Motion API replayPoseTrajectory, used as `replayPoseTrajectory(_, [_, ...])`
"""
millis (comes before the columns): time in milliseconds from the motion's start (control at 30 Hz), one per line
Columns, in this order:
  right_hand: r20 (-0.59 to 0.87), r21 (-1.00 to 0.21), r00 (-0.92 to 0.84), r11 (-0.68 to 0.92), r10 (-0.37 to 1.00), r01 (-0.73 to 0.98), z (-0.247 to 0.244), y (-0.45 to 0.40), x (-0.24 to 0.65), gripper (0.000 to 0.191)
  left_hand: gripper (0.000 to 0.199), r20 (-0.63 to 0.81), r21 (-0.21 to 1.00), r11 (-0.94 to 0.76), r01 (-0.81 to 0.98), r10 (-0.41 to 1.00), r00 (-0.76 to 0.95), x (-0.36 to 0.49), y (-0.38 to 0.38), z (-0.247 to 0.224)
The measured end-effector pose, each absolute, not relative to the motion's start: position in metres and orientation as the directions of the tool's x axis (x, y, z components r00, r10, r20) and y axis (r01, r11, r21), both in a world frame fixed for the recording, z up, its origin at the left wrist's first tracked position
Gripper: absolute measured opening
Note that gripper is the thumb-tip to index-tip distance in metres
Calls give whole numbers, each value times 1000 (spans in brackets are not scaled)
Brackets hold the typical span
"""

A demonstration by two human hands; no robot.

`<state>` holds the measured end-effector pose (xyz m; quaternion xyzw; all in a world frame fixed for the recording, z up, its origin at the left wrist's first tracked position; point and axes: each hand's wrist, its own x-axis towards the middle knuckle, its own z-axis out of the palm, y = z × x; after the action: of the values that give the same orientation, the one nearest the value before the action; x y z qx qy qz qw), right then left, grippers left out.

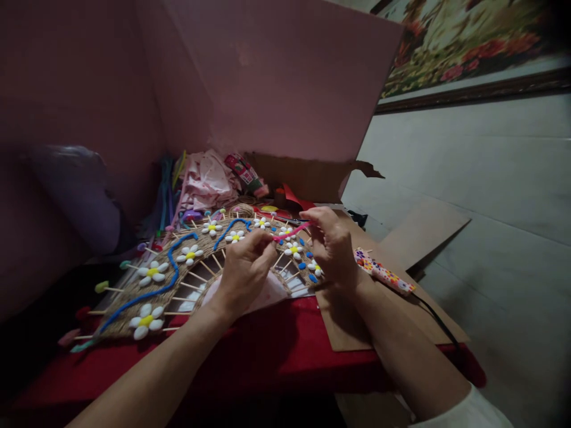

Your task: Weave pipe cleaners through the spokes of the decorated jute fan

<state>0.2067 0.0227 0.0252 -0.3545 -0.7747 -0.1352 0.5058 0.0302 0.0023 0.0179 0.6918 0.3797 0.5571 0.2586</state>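
Note:
A pink pipe cleaner is stretched between my two hands, in the air over a fan-shaped piece of twine and wooden sticks. My left hand pinches one end of it. At the other end, my right hand has its thumb and finger closed. White flowers with yellow middles, wavy blue pipe cleaners and small blue ovals decorate the twine band. Coloured tips sit on the sticks along its outer edge. My hands and forearms hide part of the fan.
On the red tablecloth, a brown cardboard sheet lies at the right with a flower-patterned tool and its black cord. Behind the fan are crumpled pink cloth, bundled pipe cleaners and red paper. A pink panel stands behind.

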Motion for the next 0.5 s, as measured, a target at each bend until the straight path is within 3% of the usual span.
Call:
replayPoseTrajectory(100, [850,-66,-345,731,397,679,22,19,202,29,11,458,883,-464,69,885,83,33,3,17])
replayPoseTrajectory(233, [855,-20,-352,702,382,712,18,12,195,13,12,420,907,-419,-28,901,108,34,5,17])
replayPoseTrajectory(333, [849,14,-362,667,386,745,20,10,195,12,14,488,859,-500,113,865,119,33,5,16])
replayPoseTrajectory(500, [829,120,-427,631,362,767,26,12,200,14,17,606,640,-631,439,765,217,30,5,14])
